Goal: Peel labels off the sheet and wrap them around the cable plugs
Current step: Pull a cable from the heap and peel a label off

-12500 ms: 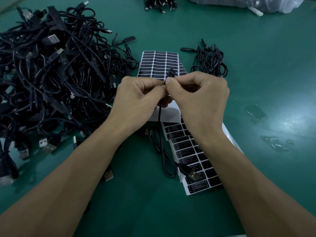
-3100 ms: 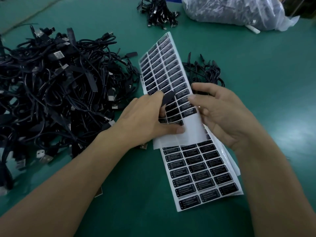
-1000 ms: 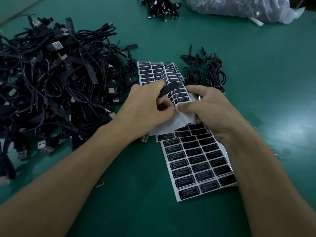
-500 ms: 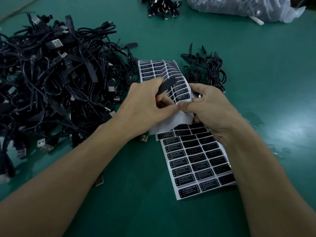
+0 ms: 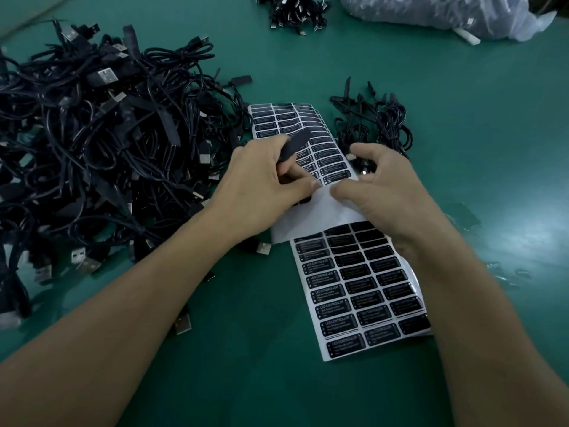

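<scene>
Fingers of right hand [image 5: 391,195] now released, thumb on sheet [image 5: 308,220], left hand [image 5: 261,186] pinching black strip [image 5: 294,144], labels [image 5: 326,277] "LED CONTROLLER"

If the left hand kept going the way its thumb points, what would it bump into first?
Most likely the right hand: the thumb of the left hand points right across the label sheet, and the right thumb lies just ahead, nearly touching.

hands [image 5: 261,183] on label sheet [image 5: 311,218], plug [image 5: 296,142] in left
</scene>
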